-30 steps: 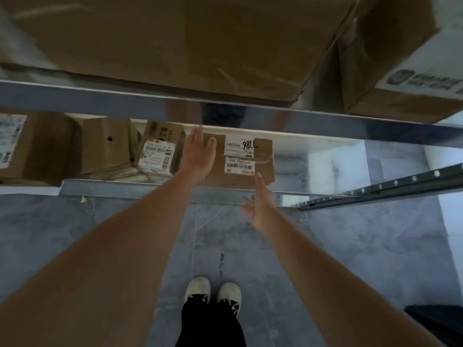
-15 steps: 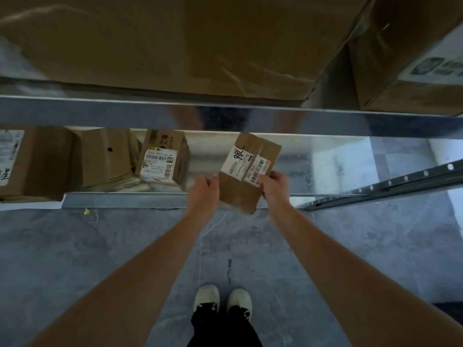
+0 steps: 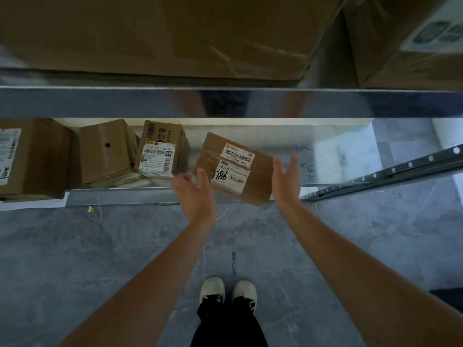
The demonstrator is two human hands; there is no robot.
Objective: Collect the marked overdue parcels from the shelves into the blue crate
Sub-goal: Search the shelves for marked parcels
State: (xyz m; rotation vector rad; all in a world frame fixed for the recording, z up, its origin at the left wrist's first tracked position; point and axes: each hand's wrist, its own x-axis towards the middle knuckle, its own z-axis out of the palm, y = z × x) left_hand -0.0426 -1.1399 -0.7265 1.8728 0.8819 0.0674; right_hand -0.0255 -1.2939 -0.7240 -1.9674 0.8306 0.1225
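A brown cardboard parcel (image 3: pixel 235 169) with two white barcode labels and a handwritten black mark lies tilted at the lower shelf's front edge (image 3: pixel 120 196), its near corner hanging over the floor. My left hand (image 3: pixel 194 196) is at its lower-left corner, fingers spread, the fingertips just overlapping the box. My right hand (image 3: pixel 285 179) stands palm-in beside its right edge, fingers apart. Neither hand grips the box. The blue crate is not in view.
To the left on the same shelf stand a parcel labelled 69 (image 3: pixel 160 150), a plain box (image 3: pixel 107 151) and a larger box (image 3: pixel 32 159). Big cartons (image 3: pixel 162 33) fill the shelf above. A metal rail (image 3: pixel 390 174) slants at the right. My shoes (image 3: pixel 226 291) stand on grey floor.
Both hands lifted the marked parcel off the shelf, turned it so its labels now read upside down, and then opened away from it.
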